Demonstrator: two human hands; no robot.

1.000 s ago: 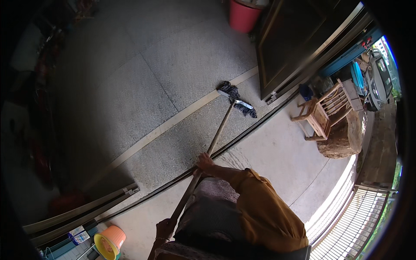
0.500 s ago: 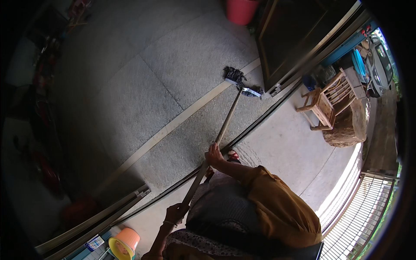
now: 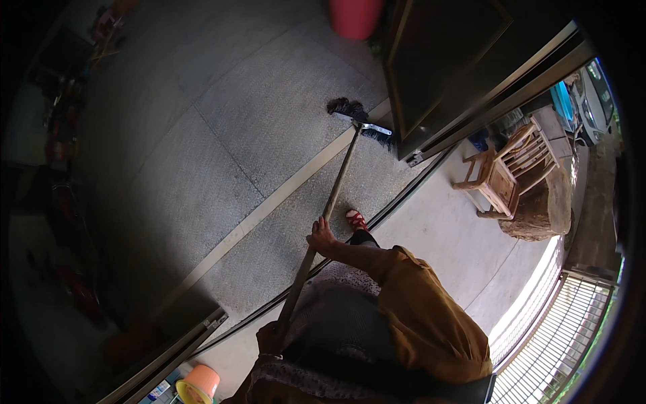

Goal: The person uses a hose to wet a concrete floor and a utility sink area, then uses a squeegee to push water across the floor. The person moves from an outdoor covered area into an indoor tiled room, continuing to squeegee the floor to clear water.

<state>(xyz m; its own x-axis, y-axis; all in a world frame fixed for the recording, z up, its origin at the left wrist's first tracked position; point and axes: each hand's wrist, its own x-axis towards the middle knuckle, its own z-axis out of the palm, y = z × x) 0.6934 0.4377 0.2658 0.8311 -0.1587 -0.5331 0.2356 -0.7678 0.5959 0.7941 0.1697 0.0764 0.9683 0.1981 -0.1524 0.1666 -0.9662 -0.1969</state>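
Observation:
A mop point(image 3: 342, 170) with a long wooden handle slants up and away from me across the doorway. Its metal bar and dark strands rest on the grey floor near the door's lower corner. My right hand point(image 3: 321, 238) is closed around the middle of the handle. Further down, near the handle's upper end, my left hand point(image 3: 268, 338) wraps around it, dim in shadow and with a bracelet at the wrist. My foot in a red sandal point(image 3: 356, 219) stands on the grey floor just past the door track.
A dark framed door point(image 3: 444, 60) stands at the upper right, a red bucket point(image 3: 354, 17) beyond it. To the right, a wooden chair point(image 3: 508, 176) stands by a tree stump point(image 3: 545, 209). An orange and yellow bucket point(image 3: 198, 385) sits lower left. A metal door track point(image 3: 397, 209) crosses the floor.
My foot in the red sandal has come forward over the door track. The view has shifted, and the mop head now lies straighter, its bar more in one line. Both hands keep their hold.

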